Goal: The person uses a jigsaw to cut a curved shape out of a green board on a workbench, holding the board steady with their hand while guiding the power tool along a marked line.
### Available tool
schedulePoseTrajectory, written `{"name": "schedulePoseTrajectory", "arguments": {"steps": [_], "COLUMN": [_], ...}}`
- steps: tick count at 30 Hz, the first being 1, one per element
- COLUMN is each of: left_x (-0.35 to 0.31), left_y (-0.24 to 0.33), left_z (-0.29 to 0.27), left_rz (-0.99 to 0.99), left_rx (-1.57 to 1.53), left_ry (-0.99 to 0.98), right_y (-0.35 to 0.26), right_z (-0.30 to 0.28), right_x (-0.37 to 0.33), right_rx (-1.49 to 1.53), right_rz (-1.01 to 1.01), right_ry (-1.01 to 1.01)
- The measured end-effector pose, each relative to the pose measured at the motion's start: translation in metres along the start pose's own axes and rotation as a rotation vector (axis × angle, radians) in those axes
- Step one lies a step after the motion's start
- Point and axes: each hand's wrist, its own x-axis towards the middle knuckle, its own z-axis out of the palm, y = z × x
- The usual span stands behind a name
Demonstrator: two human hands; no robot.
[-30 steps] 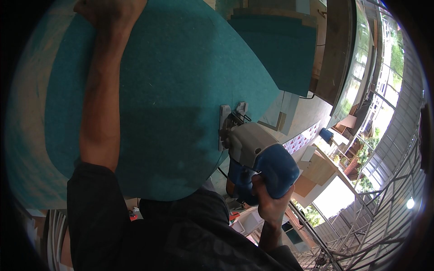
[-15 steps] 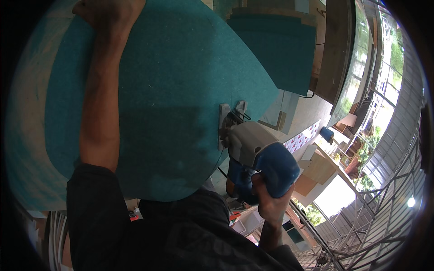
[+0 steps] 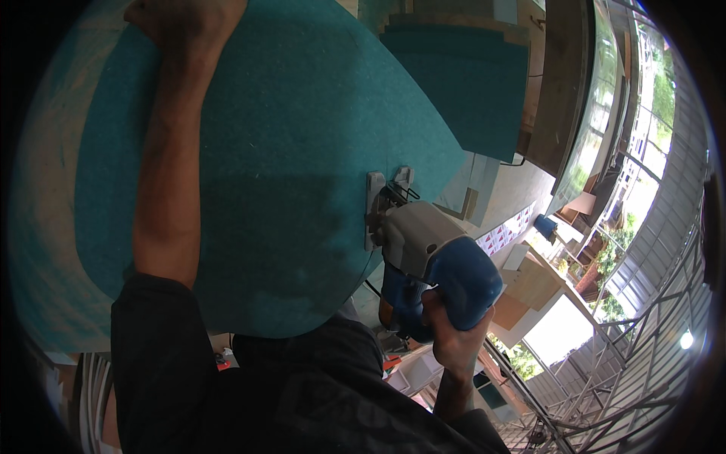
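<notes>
A large teal board with a curved edge spreads out below me. My right hand is wrapped round the handle of a blue and grey jigsaw. The jigsaw's metal base plate rests on the board close to its right edge. A thin dark line runs on the board from the base plate toward the near edge. My left arm reaches far over the board, and my left hand is at its far left part. The top of the picture cuts off that hand's fingers.
Another teal board lies beyond the edge at the upper right. Sheets and offcuts of board lie lower down on the right. A blue container stands farther off. Bent pale strips are at the lower left.
</notes>
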Motion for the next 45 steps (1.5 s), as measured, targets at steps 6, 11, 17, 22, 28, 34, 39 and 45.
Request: {"name": "schedulePoseTrajectory", "arguments": {"steps": [6,11,17,22,28,34,39,45], "left_x": [0.001,0.001,0.001,-0.005,-0.002,0.0,-0.008,-0.002], "left_y": [0.003,0.002,0.004,0.011,0.004,0.006,0.015,-0.003], "left_z": [-0.003,-0.002,-0.004,0.004,0.001,-0.003,0.001,0.01], "left_rz": [0.01,0.006,-0.004,0.007,0.02,0.005,0.02,0.094], "left_rx": [-0.016,-0.012,-0.021,-0.052,-0.044,-0.057,-0.046,0.145], "left_ry": [0.002,0.003,-0.008,-0.012,0.021,0.0,0.021,0.113], "right_y": [-0.004,-0.006,-0.005,-0.005,-0.009,-0.005,-0.018,-0.022], "right_z": [0.001,-0.004,-0.002,-0.003,0.002,-0.002,-0.002,0.003], "right_x": [0.001,0.002,0.006,0.008,0.005,0.008,0.01,0.009], "right_rx": [0.036,0.05,0.033,0.018,0.043,0.021,0.069,0.128], "right_rz": [-0.012,0.063,-0.016,-0.039,-0.002,-0.006,0.028,-0.006], "right_ry": [0.016,-0.033,-0.048,-0.019,0.003,-0.019,-0.029,-0.036]}}
